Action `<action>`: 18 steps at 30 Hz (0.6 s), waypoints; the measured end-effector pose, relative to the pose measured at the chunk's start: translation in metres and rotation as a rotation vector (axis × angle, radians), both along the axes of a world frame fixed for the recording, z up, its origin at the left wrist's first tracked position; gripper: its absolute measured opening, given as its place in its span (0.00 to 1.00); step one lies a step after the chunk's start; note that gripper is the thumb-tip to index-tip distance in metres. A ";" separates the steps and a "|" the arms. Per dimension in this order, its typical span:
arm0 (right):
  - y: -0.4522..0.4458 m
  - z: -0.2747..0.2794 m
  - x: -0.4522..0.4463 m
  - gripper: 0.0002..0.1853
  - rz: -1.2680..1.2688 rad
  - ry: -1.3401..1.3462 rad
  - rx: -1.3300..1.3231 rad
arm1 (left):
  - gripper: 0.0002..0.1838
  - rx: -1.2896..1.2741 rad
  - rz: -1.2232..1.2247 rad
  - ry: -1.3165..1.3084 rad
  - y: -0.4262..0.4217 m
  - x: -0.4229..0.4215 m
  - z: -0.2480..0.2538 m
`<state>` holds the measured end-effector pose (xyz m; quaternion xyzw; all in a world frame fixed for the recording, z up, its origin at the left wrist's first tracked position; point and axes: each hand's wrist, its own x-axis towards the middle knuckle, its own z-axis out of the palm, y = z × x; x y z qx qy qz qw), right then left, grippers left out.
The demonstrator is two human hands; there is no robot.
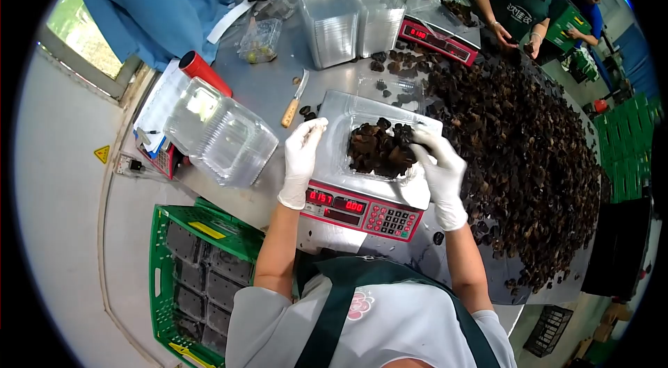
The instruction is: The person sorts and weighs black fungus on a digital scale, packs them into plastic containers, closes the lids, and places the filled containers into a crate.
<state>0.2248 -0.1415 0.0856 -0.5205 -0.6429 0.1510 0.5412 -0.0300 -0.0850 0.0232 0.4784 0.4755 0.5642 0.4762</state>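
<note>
Apron (379, 268); fungus (376, 150) at right hand (444, 168)

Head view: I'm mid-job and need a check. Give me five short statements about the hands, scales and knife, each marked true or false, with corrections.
1. The clear tray of dark wood ear fungus sits on the near scale. True.
2. The wood-handled knife lies on the near scale. False: it lies on the steel table, left of that scale.
3. The right hand is at the tray's right side. True.
4. The left hand is gloved in blue. False: it is gloved in white.
5. The far scale shows red digits. True.
</note>
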 end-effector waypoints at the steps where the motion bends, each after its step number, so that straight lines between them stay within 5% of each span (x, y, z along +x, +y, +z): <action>1: 0.010 0.006 -0.013 0.12 0.071 -0.128 0.091 | 0.13 0.004 0.004 0.001 0.000 0.000 -0.001; 5: 0.034 -0.016 -0.025 0.13 0.141 -0.483 0.002 | 0.12 0.025 -0.013 0.070 -0.002 -0.001 -0.002; 11: 0.023 -0.001 0.028 0.15 -0.142 -0.071 -0.138 | 0.13 0.012 0.004 0.076 0.013 -0.007 0.008; 18: -0.022 -0.034 0.087 0.15 -0.334 0.089 -0.410 | 0.14 -0.066 -0.057 0.046 0.063 0.000 0.029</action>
